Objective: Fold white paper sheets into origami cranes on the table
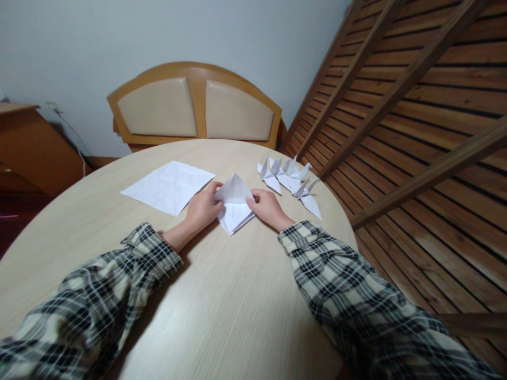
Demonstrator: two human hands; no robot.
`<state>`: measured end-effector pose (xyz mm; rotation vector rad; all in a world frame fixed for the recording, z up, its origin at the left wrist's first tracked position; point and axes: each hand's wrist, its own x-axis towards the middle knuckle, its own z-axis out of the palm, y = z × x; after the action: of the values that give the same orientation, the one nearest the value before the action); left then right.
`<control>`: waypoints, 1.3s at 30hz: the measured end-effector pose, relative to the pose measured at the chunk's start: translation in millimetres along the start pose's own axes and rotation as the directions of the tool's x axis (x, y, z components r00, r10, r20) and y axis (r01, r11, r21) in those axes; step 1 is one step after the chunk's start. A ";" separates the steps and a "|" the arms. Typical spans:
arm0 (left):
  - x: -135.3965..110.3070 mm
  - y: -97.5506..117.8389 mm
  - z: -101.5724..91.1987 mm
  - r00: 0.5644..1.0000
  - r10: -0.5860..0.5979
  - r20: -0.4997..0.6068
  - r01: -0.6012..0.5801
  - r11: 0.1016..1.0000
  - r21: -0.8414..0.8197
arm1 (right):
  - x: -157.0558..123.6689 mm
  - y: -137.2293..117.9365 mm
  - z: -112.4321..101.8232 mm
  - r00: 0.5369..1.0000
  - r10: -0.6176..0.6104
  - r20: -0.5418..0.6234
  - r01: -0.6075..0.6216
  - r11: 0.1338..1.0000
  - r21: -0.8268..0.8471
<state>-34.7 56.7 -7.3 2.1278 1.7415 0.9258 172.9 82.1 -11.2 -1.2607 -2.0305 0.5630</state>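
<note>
A partly folded sheet of white origami paper point(234, 212) is held just above or on the round table, its one point toward me and a raised flap at the far side. My left hand point(203, 207) pinches its left corner, thumb on the near face. At the right corner my right hand point(269, 206) grips it between thumb and fingers. Left of my left hand lies a flat, creased white sheet point(170, 184). Beyond my right hand stand several folded white paper cranes point(289, 177), grouped near the table's right edge.
The round wooden table point(222, 306) curves away on both sides. Behind it stands a wooden headboard point(201, 108) with two padded panels against the wall. A slatted wooden partition point(420, 132) rises close on the right. A brown cabinet point(35, 148) is at far left.
</note>
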 end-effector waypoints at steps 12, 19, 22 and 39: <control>8.0 -4.2 -2.0 0.985 -0.151 0.080 0.170 0.845 -0.507 | 3.0 12.0 -1.3 1.000 -0.002 -0.018 0.003 0.998 0.070; 5.3 -3.9 -1.4 0.991 -0.060 0.117 0.116 0.813 -0.570 | 4.0 17.0 0.1 0.999 0.015 -0.031 -0.011 0.992 0.128; 3.7 -1.4 -3.1 0.992 0.030 0.122 0.037 0.860 -0.509 | 4.7 17.5 0.9 0.999 0.029 -0.032 -0.024 0.988 0.152; 2.4 9.7 -6.3 0.980 0.115 0.164 -0.065 0.957 -0.282 | 5.2 15.9 2.0 1.000 0.022 -0.015 -0.020 0.991 0.129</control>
<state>-30.6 55.2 3.6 2.0503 1.3527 0.9089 179.5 93.7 -21.4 -1.2070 -1.9369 0.6802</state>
